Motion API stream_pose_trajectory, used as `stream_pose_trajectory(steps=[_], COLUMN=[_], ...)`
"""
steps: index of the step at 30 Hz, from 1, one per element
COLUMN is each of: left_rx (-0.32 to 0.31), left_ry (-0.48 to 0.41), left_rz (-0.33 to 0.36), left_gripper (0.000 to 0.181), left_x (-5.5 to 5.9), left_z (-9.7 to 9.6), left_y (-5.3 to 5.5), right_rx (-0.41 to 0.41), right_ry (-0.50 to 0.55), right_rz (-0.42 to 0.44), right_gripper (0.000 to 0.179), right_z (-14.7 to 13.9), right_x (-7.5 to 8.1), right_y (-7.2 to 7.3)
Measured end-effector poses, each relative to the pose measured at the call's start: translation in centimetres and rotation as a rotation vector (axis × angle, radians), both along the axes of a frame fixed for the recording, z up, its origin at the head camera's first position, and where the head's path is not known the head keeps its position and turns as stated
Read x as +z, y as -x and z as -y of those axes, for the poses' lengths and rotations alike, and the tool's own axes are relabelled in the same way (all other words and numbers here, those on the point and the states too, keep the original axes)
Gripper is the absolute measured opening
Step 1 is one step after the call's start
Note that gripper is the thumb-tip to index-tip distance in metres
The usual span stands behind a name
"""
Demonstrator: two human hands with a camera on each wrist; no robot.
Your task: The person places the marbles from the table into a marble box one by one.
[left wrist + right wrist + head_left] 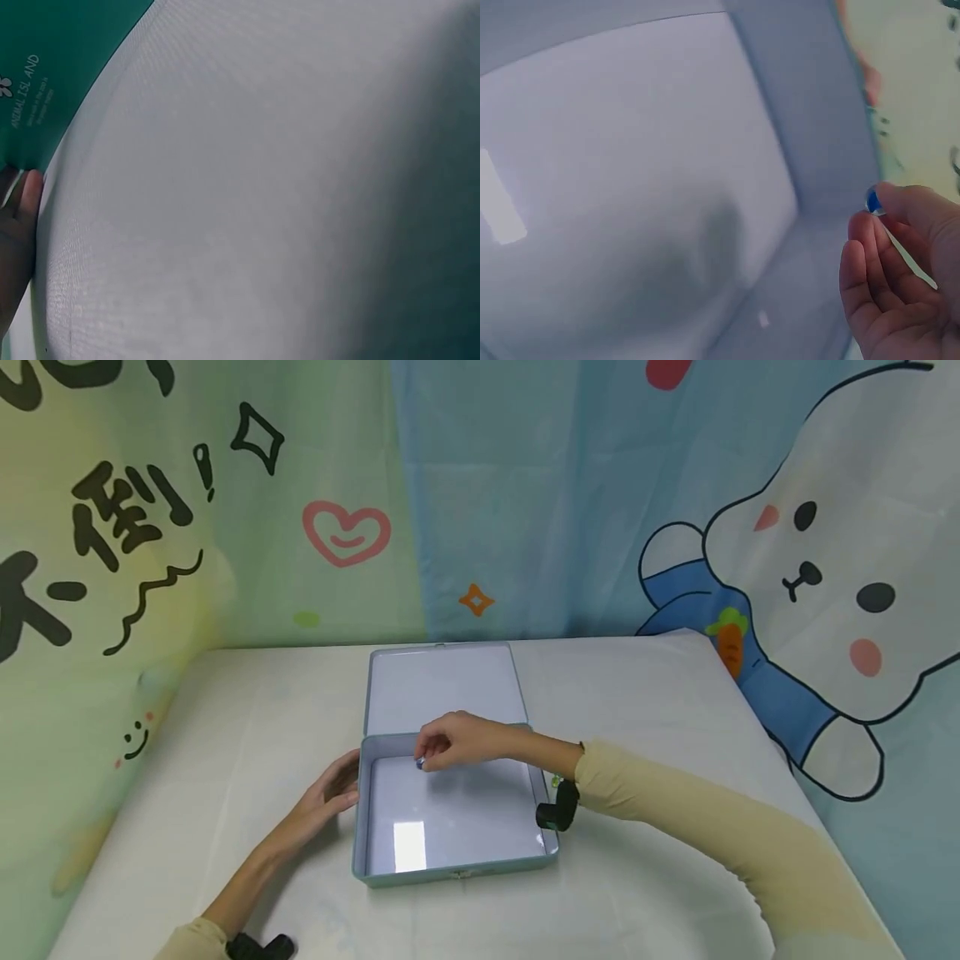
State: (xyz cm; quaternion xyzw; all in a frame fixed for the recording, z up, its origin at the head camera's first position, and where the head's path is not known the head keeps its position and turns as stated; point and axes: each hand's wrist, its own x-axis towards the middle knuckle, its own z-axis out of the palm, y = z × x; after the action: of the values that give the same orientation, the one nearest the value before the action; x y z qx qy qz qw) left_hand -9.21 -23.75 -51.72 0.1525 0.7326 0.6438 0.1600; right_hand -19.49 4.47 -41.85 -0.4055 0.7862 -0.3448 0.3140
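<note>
The step in hand looks like placing a marble (420,764) in the open tin (450,878), which stands on the table (637,885) with its lid (442,689) folded back toward the middle of the back edge. The right hand (463,739) pinches the marble between thumb and fingers, above the tin's floor toward its back-left corner; the left hand (330,795), fingers loosely apart, rests against the left wall. The next move probably calls for lowering the marble and easing the pinch. The tin's green outside reads "ANIMAL ISLAND" (26,90) (smaller lines beneath are too blurred); black Chinese characters (112,514) mark the backdrop (495,485).
</note>
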Motion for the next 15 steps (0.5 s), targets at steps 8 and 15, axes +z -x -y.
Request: stream_pose_trajectory(steps=[8,15], left_rx=[0.01,0.008], left_ry=[0.014,0.02], left_rz=[0.024,-0.016], left_gripper=[0.066,0.064], left_x=[0.1,0.1], left_z=[0.0,0.0], left_y=[-0.2,-0.2], right_rx=[0.201,0.264], right_ry=[-0.152,-0.244], right_rz=[-0.081,-0.203], right_gripper=[0.011,0.012], right_z=[5.0,7.7], right_x=[-1.8,-3.4], right_y=[-1.2,-1.7])
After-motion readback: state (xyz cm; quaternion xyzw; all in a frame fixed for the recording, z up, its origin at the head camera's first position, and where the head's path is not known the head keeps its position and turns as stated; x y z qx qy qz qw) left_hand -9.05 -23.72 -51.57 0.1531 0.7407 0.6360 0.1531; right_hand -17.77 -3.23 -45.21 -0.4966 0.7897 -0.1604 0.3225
